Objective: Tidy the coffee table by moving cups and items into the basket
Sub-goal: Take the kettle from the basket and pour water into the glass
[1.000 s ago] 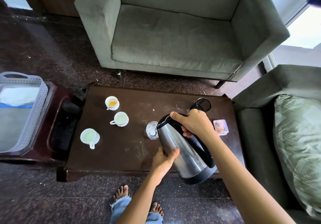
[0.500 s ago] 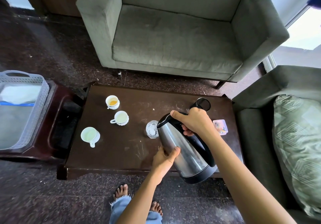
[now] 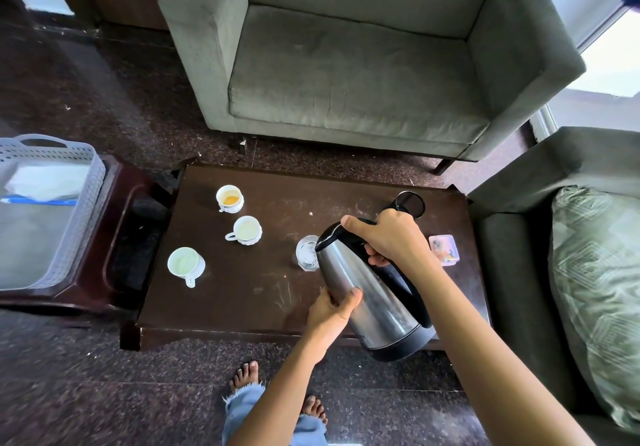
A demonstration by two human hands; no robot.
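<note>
Grey armchair (image 3: pixel 349 75) — empty seat, patterned cushion (image 3: pixel 599 283), dark speckled floor (image 3: pixel 86 99)

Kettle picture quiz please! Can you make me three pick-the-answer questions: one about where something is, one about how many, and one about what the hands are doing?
1. Where is the basket?
A. on the armchair
B. on the side table left of the coffee table
C. on the floor by the feet

2. How many white cups are on the coffee table?
A. one
B. three
C. five

3. What holds the kettle?
A. both hands
B. one hand
C. nothing

Answers: 1 B, the grey basket sits on the dark side table. 2 B, three white cups stand left of the glass. 3 A, the right hand grips the handle and the left hand steadies the tilted body.
</note>
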